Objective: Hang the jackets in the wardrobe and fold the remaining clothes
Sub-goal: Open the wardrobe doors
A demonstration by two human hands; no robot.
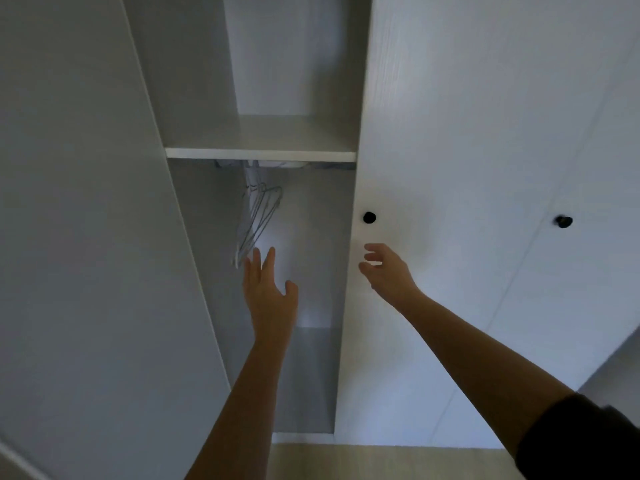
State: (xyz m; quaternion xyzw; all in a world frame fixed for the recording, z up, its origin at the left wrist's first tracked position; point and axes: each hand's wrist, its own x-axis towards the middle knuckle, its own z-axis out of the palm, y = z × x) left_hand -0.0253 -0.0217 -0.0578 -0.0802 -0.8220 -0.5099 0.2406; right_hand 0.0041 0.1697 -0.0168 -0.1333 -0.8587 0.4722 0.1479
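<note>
- The open door point(86, 237) stands swung to the left, baring the inside of the wardrobe point(311, 220).
- Wire hangers point(258, 216) hang bunched under the shelf point(259, 154), presumably kept ready for the jackets. No jackets are in view.
- The left hand point(272, 299) is raised with its fingertips just below the hangers. Its grip is open and empty, fingers straight, likely going for a hanger.
- The right hand point(388, 271) hovers by the edge of the shut door point(450, 133), below the knob point(369, 217). Its grip is loose and holds nothing, perhaps kept there for balance.
</note>
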